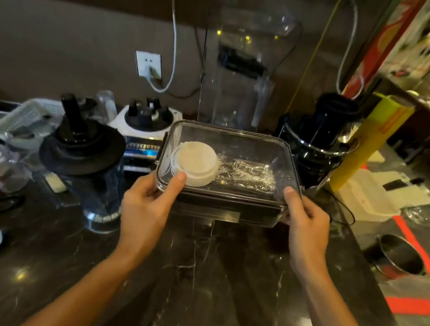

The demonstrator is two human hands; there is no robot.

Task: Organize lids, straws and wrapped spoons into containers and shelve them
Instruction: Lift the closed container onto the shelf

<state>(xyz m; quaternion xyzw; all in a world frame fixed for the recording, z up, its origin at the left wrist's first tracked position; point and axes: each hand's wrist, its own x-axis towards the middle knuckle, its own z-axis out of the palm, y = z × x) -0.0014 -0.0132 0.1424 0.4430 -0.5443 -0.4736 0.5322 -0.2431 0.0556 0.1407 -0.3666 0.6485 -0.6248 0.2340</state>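
Note:
A clear rectangular container with its see-through cover on is held above the dark marble counter. Inside it, a stack of white round lids lies at the left and shiny wrapped spoons lie to the right. My left hand grips the near left corner, thumb on top of the cover. At the near right corner, my right hand grips the container the same way. No straws are plainly visible.
A blender jar with a black lid stands left of the container, a white blender base behind it. A tall clear blender enclosure and a black juicer stand at the back. A yellow roll leans at right; a steel cup sits on the floor.

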